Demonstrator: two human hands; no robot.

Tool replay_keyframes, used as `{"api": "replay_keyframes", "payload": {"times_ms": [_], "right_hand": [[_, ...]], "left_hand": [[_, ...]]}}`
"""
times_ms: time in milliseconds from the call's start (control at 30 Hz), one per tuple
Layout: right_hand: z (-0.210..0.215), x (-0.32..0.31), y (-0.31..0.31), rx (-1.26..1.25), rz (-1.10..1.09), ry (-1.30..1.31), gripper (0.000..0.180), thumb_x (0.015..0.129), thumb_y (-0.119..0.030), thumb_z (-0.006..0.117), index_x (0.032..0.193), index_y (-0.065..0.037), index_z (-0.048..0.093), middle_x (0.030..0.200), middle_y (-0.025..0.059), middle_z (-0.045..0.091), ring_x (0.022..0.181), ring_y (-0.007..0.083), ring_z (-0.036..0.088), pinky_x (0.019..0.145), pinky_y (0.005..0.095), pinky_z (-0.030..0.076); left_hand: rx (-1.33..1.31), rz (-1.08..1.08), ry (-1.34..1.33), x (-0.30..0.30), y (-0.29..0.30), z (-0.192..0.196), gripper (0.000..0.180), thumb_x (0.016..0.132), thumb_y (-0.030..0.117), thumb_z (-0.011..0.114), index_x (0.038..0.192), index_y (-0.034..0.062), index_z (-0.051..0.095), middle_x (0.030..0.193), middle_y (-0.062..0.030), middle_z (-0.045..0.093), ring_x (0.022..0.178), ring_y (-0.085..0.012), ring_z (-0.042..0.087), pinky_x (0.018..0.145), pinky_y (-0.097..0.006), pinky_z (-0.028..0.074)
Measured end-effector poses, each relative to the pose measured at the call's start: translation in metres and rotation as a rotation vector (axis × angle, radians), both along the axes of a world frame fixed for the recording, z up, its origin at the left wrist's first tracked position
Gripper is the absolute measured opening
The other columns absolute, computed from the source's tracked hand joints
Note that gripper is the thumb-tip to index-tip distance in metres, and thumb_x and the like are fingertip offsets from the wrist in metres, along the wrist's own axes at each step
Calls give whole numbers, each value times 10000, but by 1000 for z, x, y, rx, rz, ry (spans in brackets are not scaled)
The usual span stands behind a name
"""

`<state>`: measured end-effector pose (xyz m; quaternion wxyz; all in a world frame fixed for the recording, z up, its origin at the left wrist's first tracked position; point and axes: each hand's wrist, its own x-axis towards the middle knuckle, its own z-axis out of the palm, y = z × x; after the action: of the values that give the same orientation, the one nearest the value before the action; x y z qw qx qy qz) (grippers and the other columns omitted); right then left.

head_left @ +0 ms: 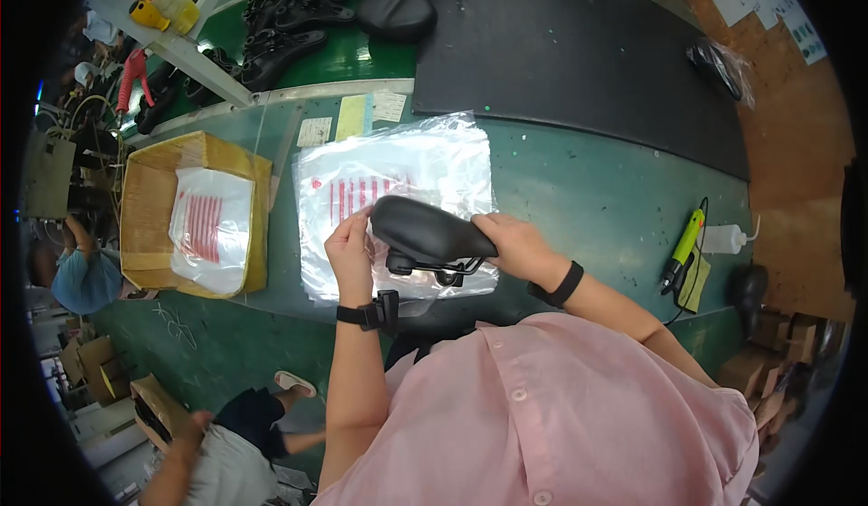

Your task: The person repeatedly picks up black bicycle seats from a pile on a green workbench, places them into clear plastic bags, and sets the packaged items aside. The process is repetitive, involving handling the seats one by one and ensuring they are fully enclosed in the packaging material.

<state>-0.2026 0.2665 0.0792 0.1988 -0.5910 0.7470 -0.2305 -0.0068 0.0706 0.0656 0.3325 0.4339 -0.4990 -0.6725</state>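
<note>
Right hand (517,245) clamps the saddle (423,224) by its narrow tip above the bags (407,158); left hand (349,251) meets its wide end, grip unclear. Steady support at both ends should prevent scuffs.

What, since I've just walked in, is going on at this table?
A person in a pink shirt holds a black bicycle saddle over clear plastic bags on a green table. The right hand grips its narrow end; the left hand is at the wide end, though its grip is hard to make out. To the left, a yellow basket holds more plastic with red markings; to the right lies a green tool.
</note>
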Motion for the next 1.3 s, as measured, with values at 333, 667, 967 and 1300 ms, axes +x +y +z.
{"api": "replay_keyframes", "payload": {"times_ms": [333, 667, 967, 1300], "right_hand": [[5, 9, 10, 134, -313, -1149, 477, 756, -100, 762, 1184, 18, 586, 1023, 118, 679, 951, 243, 644, 860, 335, 490], [-5, -16, -22, -136, -721, -700, 843, 765, -217, 758, 1412, 86, 311, 1270, 163, 537, 1141, 252, 524, 996, 350, 403], [-39, -304, -49, -1072, -916, -1503, 409, 957, -241, 554, 1292, -27, 459, 1223, 162, 587, 1112, 269, 586, 960, 384, 493], [-62, -348, -478, -224, -763, -564, 600, 747, -312, 800, 1154, 78, 592, 1039, 167, 640, 934, 245, 621, 820, 355, 500]], "left_hand": [[-1164, -668, -292, 18, 29, 57, 323, 765, 100, 647, 1081, 143, 702, 631, -34, 594, 567, -178, 602, 514, -305, 478], [-983, -1186, 109, -107, 135, 92, 445, 868, 186, 588, 1288, 57, 522, 920, -88, 635, 853, -286, 621, 755, -390, 492], [-841, -796, -486, -91, 42, -22, 671, 834, 302, 676, 1430, 158, 404, 1424, -191, 379, 1291, -427, 346, 1066, -489, 302], [-887, -954, -612, -86, 15, -76, 665, 874, 447, 583, 1461, 224, 365, 1493, -173, 318, 1350, -437, 298, 1070, -579, 253]]}}
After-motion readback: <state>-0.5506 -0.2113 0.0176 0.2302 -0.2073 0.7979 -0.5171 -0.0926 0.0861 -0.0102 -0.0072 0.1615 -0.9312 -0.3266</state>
